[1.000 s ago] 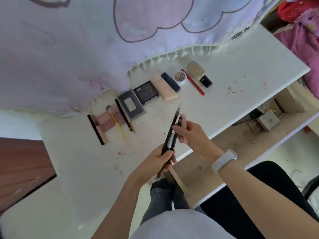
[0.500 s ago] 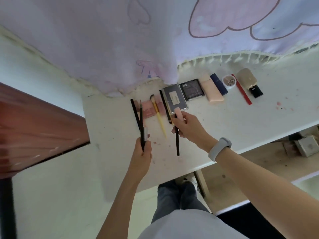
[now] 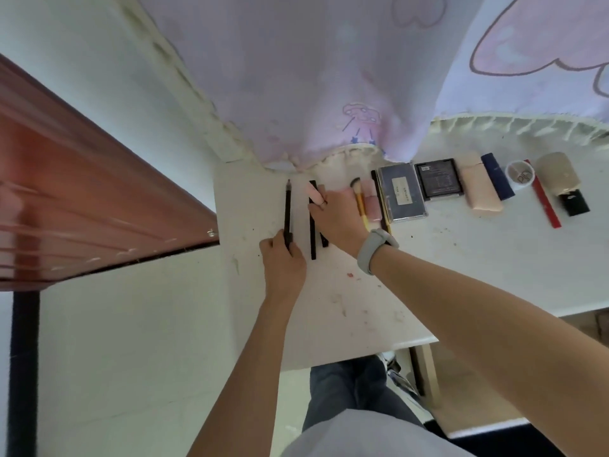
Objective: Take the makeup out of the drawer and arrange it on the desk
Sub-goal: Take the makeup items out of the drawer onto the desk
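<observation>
- Your left hand sits near the left end of the white desk, fingers curled round the lower end of a thin black pencil; the pencil lies flat, pointing away from you toward the curtain.
- Your right hand lies just right of it, palm down over the desk. Its fingers reach forward and lie on a small pink stick at the top of a second black pencil; whether they pinch the stick or only press it, you cannot tell.
- A third dark stick shows just beside that second pencil, mostly hidden under your right hand.
- A pale grey band sits on your right wrist.
- The makeup already on the desk runs in a row to the right, along the curtain's frilled hem: a yellow-handled brush, a pink case, a grey palette, a black palette, a peach case, a navy tube, a small round pot, a red pencil and a beige bottle with a black cap.
- A reddish-brown wooden panel stands off the desk's left end.
</observation>
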`<state>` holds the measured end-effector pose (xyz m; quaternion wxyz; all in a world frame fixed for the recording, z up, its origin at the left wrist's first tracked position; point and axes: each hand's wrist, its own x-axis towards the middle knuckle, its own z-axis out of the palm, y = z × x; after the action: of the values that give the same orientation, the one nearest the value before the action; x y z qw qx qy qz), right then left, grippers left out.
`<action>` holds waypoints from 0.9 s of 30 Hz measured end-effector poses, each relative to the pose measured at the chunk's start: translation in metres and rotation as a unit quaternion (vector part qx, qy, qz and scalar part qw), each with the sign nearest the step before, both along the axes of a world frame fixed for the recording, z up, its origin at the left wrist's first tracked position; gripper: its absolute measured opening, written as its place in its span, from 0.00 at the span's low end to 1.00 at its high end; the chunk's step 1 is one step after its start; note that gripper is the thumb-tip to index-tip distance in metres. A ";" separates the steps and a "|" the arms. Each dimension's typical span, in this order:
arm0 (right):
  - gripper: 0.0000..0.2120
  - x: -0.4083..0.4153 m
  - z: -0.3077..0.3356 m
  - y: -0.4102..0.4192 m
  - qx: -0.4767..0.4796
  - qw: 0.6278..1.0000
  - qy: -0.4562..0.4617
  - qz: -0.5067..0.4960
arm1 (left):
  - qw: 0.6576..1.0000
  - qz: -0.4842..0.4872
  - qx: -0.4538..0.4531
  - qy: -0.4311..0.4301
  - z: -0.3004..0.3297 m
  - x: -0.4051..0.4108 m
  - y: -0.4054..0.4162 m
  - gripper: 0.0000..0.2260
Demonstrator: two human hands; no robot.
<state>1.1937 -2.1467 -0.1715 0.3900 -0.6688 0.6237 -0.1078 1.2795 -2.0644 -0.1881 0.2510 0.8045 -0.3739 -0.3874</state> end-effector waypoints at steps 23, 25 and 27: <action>0.18 -0.055 -0.019 0.077 0.025 0.992 -0.064 -0.108 | 0.987 -0.128 0.000 -0.095 -0.008 -0.003 -0.002 0.21; 0.19 -0.055 -0.023 0.080 0.009 0.994 -0.045 -0.100 | 0.982 -0.145 0.001 -0.117 -0.010 -0.004 -0.002 0.23; 0.20 -0.055 -0.025 0.083 -0.007 0.996 -0.024 -0.090 | 0.978 -0.156 0.000 -0.139 -0.012 -0.004 -0.002 0.23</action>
<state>1.1386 -2.0636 -0.1963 0.3888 -0.6095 0.6715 -0.1626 1.2750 -2.0665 -0.2005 0.1331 0.7821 -0.5262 -0.3062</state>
